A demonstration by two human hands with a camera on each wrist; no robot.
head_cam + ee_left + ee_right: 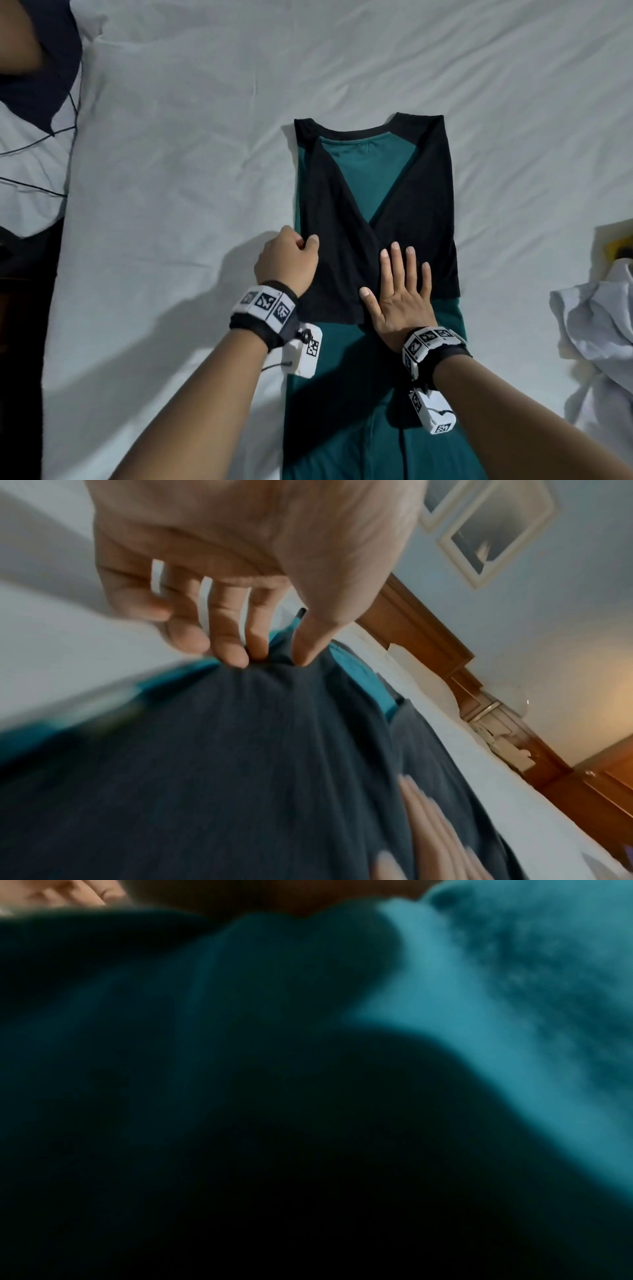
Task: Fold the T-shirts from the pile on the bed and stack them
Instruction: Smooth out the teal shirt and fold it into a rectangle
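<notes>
Left hand (287, 261) pinches the sleeve (329, 260) edge; right hand (400, 291) presses flat beside it. The shirt (363, 178) lies lengthwise on the bed (178, 171), hem nearest (collar far).

The left hand (287, 260) curls, fingertips (236, 653) apparently pinching together; the right hand (400, 291) lies flat, fingers straight and spread, both forearms extended forward.

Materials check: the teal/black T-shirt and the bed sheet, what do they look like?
T-shirt: looks like soft matte knit, probably cotton jersey; it lies limp and flat, with a stitched neckline, and bunches under the left hand pinching the sleeve edge. The right hand presses it flat. Bed sheet: thin matte woven cloth, likely cotton or a blend, judging by its sharp fine creases.
</notes>
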